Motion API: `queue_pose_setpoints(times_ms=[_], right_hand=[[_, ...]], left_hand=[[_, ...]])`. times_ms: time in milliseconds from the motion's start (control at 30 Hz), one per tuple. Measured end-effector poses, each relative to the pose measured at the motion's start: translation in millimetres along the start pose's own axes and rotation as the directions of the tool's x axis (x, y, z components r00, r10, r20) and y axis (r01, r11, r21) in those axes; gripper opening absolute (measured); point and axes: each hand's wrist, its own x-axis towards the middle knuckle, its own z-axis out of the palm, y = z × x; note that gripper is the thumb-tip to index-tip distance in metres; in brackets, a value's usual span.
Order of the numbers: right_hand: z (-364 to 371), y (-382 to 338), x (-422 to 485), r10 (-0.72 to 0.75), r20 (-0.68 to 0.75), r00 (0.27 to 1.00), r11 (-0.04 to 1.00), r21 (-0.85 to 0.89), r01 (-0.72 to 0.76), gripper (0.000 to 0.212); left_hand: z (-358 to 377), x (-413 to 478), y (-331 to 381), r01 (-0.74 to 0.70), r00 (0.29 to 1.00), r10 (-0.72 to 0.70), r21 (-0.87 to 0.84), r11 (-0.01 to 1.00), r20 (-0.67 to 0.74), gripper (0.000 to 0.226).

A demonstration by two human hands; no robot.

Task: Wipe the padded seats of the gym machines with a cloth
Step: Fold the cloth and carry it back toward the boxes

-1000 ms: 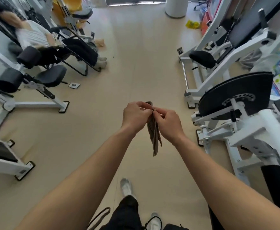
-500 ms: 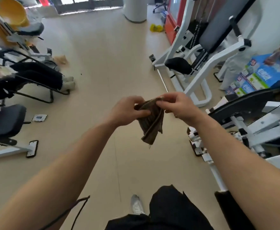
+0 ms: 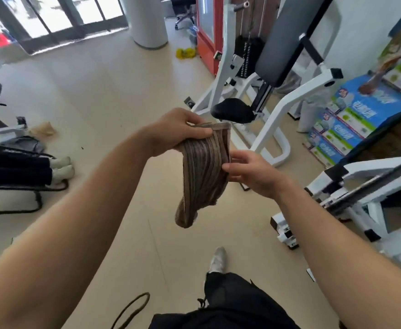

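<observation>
A brown striped cloth hangs in front of me at chest height. My left hand grips its top edge, thumb over the fabric. My right hand pinches the cloth's right side lower down, fingers partly behind it. Beyond the hands stands a white gym machine with a small black padded seat and a long black back pad tilted above it. Both hands are well short of that seat.
A second white machine frame stands close on the right. Blue boxes lean by the right wall. Another person's legs rest on a black chair at left. A white pillar stands far ahead. My foot is on beige floor.
The view has swung right toward the white machine. The cloth has been spread wider; my right hand moved from its top corner down to its right side.
</observation>
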Motion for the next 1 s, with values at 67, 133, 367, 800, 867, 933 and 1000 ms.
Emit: queue_pose_setpoints(times_ms=[67,133,367,800,867,933,1000], right_hand=[[-20,-12,31,-0.008,-0.075,0.997,0.988,0.156,0.020,0.039],[-41,-23,60,-0.014,-0.159,0.987,0.964,0.260,0.056,0.036],[-136,-35,134,0.067,-0.537,0.841,0.978,0.204,0.052,0.025],[-297,-46,223,0.108,-0.861,0.496,0.955,-0.048,-0.291,0.056],[-315,-57,235,0.084,-0.882,0.464,0.892,-0.141,-0.430,0.053],[-335,-66,247,0.064,-0.895,0.441,0.796,-0.221,-0.564,0.044],[-354,-70,255,0.060,-0.910,0.411,0.721,-0.245,-0.648,0.026]], left_hand=[[-9,39,-12,0.127,0.987,-0.159,-0.444,0.887,-0.035,0.021],[-6,75,-30,0.278,0.950,-0.300,-0.665,0.693,0.085,0.029],[27,210,-35,0.233,0.969,-0.242,-0.482,0.845,0.043,0.042],[46,474,26,-0.253,0.937,0.159,0.292,0.922,0.311,0.045],[50,508,38,-0.382,0.894,0.227,0.392,0.837,0.386,0.043],[58,539,52,-0.528,0.836,0.316,0.499,0.687,0.450,0.031],[65,565,68,-0.600,0.794,0.347,0.551,0.580,0.499,0.022]])
